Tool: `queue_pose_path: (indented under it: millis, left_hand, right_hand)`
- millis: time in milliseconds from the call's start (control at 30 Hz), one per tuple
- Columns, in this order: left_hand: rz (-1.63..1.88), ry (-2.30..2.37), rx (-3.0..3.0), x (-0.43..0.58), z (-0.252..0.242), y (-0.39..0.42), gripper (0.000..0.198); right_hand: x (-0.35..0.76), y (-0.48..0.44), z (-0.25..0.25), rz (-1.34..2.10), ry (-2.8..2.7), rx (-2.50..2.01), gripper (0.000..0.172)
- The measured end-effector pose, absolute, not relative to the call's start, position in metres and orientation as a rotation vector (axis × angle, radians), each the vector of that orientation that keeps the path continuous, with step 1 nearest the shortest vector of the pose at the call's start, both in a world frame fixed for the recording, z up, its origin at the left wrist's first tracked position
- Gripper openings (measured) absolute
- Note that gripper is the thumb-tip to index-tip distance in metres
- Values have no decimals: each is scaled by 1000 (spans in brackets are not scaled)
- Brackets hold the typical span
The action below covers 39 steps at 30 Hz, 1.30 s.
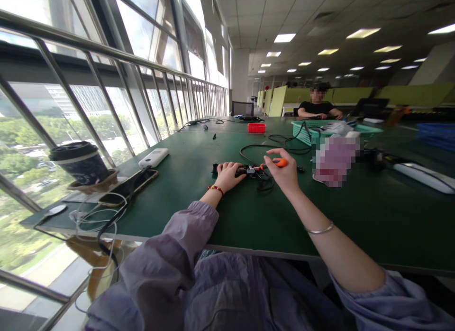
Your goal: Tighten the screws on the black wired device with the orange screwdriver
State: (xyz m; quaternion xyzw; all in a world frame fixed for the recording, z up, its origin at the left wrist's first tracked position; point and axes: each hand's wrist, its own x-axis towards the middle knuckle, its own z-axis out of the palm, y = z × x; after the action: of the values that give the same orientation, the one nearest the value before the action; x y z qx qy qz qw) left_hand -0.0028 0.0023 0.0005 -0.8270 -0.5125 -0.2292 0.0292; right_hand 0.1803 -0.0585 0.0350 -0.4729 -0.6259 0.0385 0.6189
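Observation:
My left hand (228,176) lies over a slim black device (253,171) on the green table, with its fingers closed around the near part and pressing it down. A dark cable runs from the device, and some of its body is hidden under my fingers. My right hand (285,174) grips a screwdriver (280,162) with an orange handle, held nearly level. Its shaft points left, and the tip meets the device's right part. Whether the tip sits in a screw is too small to tell.
On the left are a lidded coffee cup (80,164), a phone (130,186), a white power bank (154,157) and tangled white cables (94,215). Farther back stand a red box (256,128) and a green basket (302,132). A person (319,103) sits across the table.

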Motion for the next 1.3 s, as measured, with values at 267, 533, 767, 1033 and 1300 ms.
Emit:
queue_pose_path:
  millis: [267, 533, 767, 1033, 1300]
  left_hand:
    - [-677, -1601, -2527, -1, 0, 3, 39]
    - [-557, -1508, -2502, -6, -3, 6, 44]
    - [-529, -1495, -2499, -6, -3, 7, 41]
    - [-551, -1529, -2509, -9, 3, 9, 39]
    - [-547, -1569, -2498, -8, 2, 10, 39]
  right_hand:
    - [183, -56, 34, 56, -1435, -1069, 49]
    - [183, -56, 34, 28, -1534, -953, 58]
    - [178, -61, 34, 34, -1539, -1120, 44]
    - [182, -55, 33, 89, -1456, -993, 54]
    - [178, -58, 35, 106, -1423, -1117, 23]
